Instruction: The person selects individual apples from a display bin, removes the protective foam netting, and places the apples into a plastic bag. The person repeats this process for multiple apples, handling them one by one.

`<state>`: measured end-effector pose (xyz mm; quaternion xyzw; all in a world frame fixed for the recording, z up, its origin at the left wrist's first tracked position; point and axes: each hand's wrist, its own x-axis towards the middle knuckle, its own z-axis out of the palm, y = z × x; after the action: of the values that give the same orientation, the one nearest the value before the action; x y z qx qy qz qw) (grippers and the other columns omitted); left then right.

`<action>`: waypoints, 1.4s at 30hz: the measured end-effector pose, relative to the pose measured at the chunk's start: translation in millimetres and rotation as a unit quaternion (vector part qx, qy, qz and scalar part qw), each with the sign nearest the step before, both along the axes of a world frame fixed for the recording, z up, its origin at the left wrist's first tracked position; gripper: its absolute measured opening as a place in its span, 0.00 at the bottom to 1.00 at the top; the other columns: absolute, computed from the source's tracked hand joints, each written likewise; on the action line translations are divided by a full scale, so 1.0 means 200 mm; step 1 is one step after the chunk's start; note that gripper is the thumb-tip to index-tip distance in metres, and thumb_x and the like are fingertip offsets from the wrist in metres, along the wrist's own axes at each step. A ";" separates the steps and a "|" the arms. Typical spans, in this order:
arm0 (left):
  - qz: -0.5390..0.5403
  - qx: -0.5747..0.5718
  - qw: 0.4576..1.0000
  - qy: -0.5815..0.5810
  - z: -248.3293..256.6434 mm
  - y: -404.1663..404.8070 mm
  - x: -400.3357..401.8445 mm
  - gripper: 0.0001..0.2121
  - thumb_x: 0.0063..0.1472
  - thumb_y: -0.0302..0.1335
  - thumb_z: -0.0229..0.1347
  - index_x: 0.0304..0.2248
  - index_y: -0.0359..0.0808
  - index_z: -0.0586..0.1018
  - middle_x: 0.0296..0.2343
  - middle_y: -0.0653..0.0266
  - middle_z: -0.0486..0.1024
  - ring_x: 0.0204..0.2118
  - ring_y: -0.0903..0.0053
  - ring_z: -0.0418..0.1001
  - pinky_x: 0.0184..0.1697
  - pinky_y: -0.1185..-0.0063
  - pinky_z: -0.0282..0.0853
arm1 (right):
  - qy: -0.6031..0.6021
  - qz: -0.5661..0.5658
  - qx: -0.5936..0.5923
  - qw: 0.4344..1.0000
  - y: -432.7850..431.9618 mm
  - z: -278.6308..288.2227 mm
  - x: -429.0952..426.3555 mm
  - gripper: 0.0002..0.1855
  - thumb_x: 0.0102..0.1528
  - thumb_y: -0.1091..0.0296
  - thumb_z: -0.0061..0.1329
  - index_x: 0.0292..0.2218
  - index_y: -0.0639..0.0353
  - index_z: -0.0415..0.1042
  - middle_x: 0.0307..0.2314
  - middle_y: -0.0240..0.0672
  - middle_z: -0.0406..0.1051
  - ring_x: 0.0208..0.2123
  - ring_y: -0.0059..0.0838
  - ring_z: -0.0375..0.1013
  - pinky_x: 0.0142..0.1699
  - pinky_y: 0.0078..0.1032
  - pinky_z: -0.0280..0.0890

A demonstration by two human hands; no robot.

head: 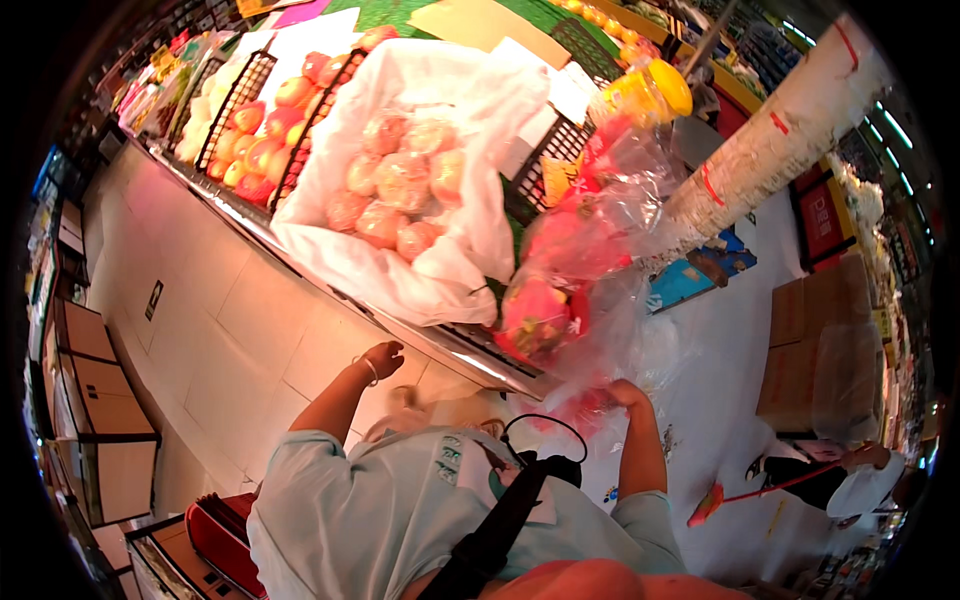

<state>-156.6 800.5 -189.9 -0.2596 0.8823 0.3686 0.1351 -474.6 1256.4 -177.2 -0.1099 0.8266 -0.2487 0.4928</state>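
Note:
My left hand (385, 360), with a bangle at the wrist, hangs in front of the metal edge of a fruit stand (480, 365), its fingers loosely curled and nothing seen in it. My right hand (624, 393) is at the stand's corner, touching clear and red plastic bags (581, 405); its fingers are partly hidden, so a grip cannot be told. Above it, dragon fruit (536, 311) in red and clear plastic lies at the corner. Wrapped round fruits (403, 180) rest on white cloth (375, 281) in the middle of the stand.
Black crates of red-yellow fruit (262, 150) stand to the left on the display. A pale wrapped column (780, 127) rises at the right corner. Cardboard boxes (787, 352) are stacked farther right. A person (862, 480) with a red-handled broom (780, 484) is at the lower right.

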 end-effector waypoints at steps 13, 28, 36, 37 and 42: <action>0.034 0.028 0.992 0.115 0.04 -0.91 0.64 0.18 0.51 0.32 0.49 0.40 0.29 0.69 0.32 0.49 0.72 0.36 0.62 0.71 0.39 0.75 0.66 | 0.502 -0.402 -0.170 0.747 -0.31 0.55 0.64 0.19 0.47 0.71 0.43 0.42 0.68 0.64 0.36 0.42 0.67 0.37 0.32 0.66 0.44 0.25 0.59; 0.003 0.021 0.959 0.282 0.90 -1.67 0.61 0.16 0.55 0.30 0.49 0.42 0.30 0.68 0.37 0.54 0.71 0.39 0.70 0.70 0.42 0.78 0.65 | 0.675 -0.085 -0.380 0.627 -2.16 1.43 0.93 0.12 0.48 0.76 0.44 0.37 0.64 0.64 0.35 0.40 0.65 0.39 0.35 0.64 0.46 0.25 0.58; 0.085 -0.098 0.950 0.285 1.24 -2.14 0.35 0.12 0.50 0.26 0.51 0.36 0.32 0.72 0.30 0.52 0.72 0.34 0.66 0.71 0.37 0.77 0.66 | 0.577 0.070 -0.470 0.664 -2.90 1.43 0.90 0.14 0.46 0.77 0.46 0.37 0.61 0.65 0.35 0.39 0.65 0.38 0.34 0.65 0.43 0.25 0.59; 0.087 -0.128 0.945 0.287 1.23 -2.22 0.31 0.13 0.49 0.25 0.51 0.36 0.32 0.72 0.31 0.53 0.72 0.34 0.65 0.71 0.38 0.76 0.66 | 0.561 0.086 -0.455 0.686 -2.96 1.43 0.93 0.13 0.46 0.76 0.46 0.37 0.61 0.66 0.35 0.39 0.65 0.38 0.34 0.65 0.42 0.25 0.59; -0.027 -0.230 0.924 0.305 1.20 -2.64 0.11 0.18 0.47 0.28 0.53 0.40 0.35 0.70 0.37 0.57 0.69 0.39 0.64 0.67 0.42 0.74 0.62 | 0.538 0.150 -0.390 0.732 -3.18 1.48 1.02 0.13 0.44 0.74 0.47 0.35 0.59 0.67 0.31 0.37 0.67 0.35 0.38 0.66 0.39 0.28 0.61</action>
<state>-135.3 272.8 49.9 -0.1344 0.9483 0.2126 -0.1937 -269.6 620.4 119.3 -0.5308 0.7564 -0.3715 -0.0898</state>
